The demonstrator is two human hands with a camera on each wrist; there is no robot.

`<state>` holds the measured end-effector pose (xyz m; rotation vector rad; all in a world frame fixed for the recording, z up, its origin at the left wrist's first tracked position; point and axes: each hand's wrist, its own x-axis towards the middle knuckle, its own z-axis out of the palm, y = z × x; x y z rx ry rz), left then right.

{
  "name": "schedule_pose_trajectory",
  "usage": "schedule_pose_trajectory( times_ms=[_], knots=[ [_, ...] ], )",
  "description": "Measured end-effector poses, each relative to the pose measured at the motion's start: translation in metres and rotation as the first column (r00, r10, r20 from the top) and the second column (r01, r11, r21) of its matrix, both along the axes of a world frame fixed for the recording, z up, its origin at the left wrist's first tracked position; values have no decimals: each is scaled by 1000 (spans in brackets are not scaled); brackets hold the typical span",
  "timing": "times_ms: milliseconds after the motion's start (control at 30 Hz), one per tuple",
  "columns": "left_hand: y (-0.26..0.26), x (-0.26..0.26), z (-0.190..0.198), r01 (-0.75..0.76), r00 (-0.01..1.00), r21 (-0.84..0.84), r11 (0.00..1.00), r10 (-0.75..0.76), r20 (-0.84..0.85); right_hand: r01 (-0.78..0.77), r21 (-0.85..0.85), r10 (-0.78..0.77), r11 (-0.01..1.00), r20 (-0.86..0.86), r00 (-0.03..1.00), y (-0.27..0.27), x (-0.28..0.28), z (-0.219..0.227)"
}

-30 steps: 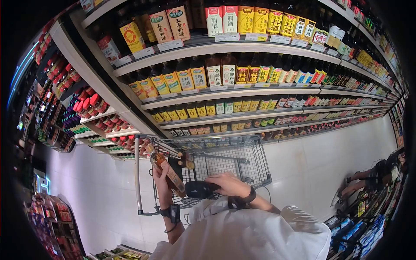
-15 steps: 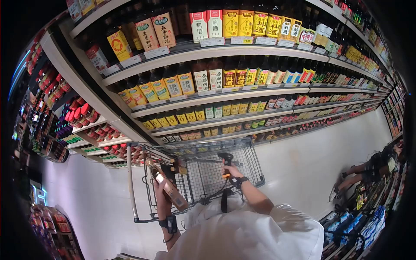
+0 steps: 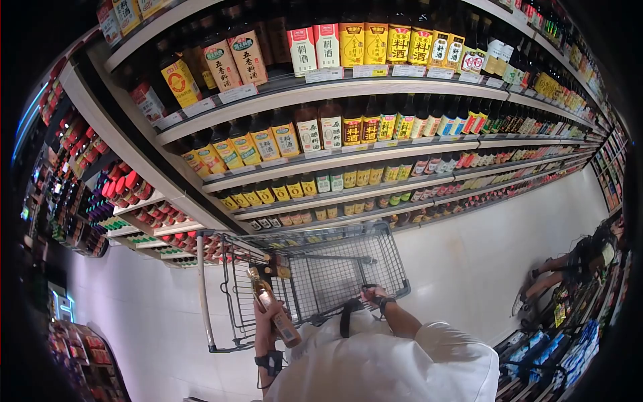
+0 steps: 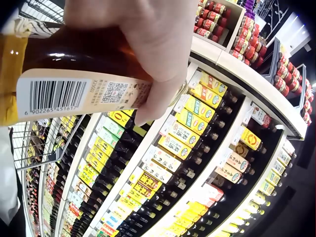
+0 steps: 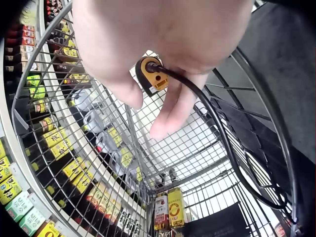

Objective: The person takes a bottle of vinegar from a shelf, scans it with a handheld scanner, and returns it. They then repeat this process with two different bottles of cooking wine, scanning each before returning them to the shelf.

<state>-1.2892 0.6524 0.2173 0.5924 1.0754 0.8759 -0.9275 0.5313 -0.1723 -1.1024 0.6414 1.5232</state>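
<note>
Glass is the weak point now: the left hand (image 3: 266,320) is gripping a dark sauce bottle (image 3: 273,309) by its body, fingers curled around the label with the barcode (image 4: 53,95), and it is holding it tilted above the near edge of the wire shopping cart (image 3: 375,251). If the grip is loosening on the smooth label, the bottle could be slipping down onto the cart rim or the tiled floor (image 3: 482,248) and breaking. The right hand (image 3: 372,295) is closing around a handheld scanner (image 5: 152,75), down low inside the cart; its black cable (image 5: 222,138) is hanging near the wire mesh and could be catching there.

Compared with half a second ago, the right hand is now lower and nearer to the body, with the scanner no longer raised toward the shelves. The bottle seems slightly lower too, though the wide lens is making this hard to judge.
</note>
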Motion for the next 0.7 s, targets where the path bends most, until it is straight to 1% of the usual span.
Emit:
schedule_pose_trajectory(
  times_ms=[33, 67, 100, 200, 233, 333, 367, 400, 433, 467, 500, 533, 567, 633, 667, 700],
  knots=[
    [0, 1, 0, -1, 1000, 5, 1000, 1, -11, -113, -19, 114, 993, 88, 990, -1, 1, 9],
    [0, 2, 2, -3, 1000, 1, 1000, 3, -1, -224, -47, 228, 974, 174, 958, 1, 0, 47],
    [0, 4, 5, -6, 1000, -3, 1000, 6, 10, -328, -83, 339, 941, 255, 906, 3, -1, 69],
    [-4, 11, 14, -31, 999, -14, 999, 31, 4, -339, 6, 330, 941, 216, 919, 2, 2, 58],
    [-4, 13, 16, -42, 999, -20, 999, 42, -4, -319, -82, 328, 944, 123, 937, 3, 3, 54],
    [-5, 9, 9, 10, 999, -24, 1000, -11, -35, -208, -77, 209, 975, 13, 978, 9, -6, 67],
    [-5, 10, 7, 21, 1000, -30, 999, -21, -7, -235, -32, 235, 972, 10, 972, 7, -6, 61],
    [-6, 9, 6, 29, 999, -36, 999, -28, 21, -296, -68, 301, 953, 82, 950, 8, -7, 74],
    [-7, 8, 5, 35, 998, -41, 999, -33, 49, -354, -108, 367, 929, 151, 918, 8, -9, 87],
    [-7, 7, 1, 32, 990, -104, 994, -17, 137, -406, -149, 430, 902, 216, 876, 11, -12, 99],
    [-8, 6, -3, 34, 975, -165, 986, 3, 224, -550, -133, 562, 824, 315, 765, 12, -6, 81],
    [-9, 6, -7, 44, 951, -224, 974, 28, 309, -678, -135, 663, 723, 412, 625, 13, 5, 65],
    [-12, 14, 3, 1, 960, -203, 979, 56, 273, -783, -152, 729, 603, 503, 464, 15, 11, 52],
    [-11, 14, -5, 60, 941, -221, 973, 19, 339, -643, -40, 579, 765, 480, 659, 44, -1, 88],
    [-10, 15, -9, 92, 928, -229, 969, 0, 374, -557, 13, 490, 831, 458, 742, 62, -8, 114],
    [-13, 21, -3, 79, 948, -193, 978, -13, 319, -604, 171, 476, 779, 467, 746, 79, -15, 143]
  ],
)
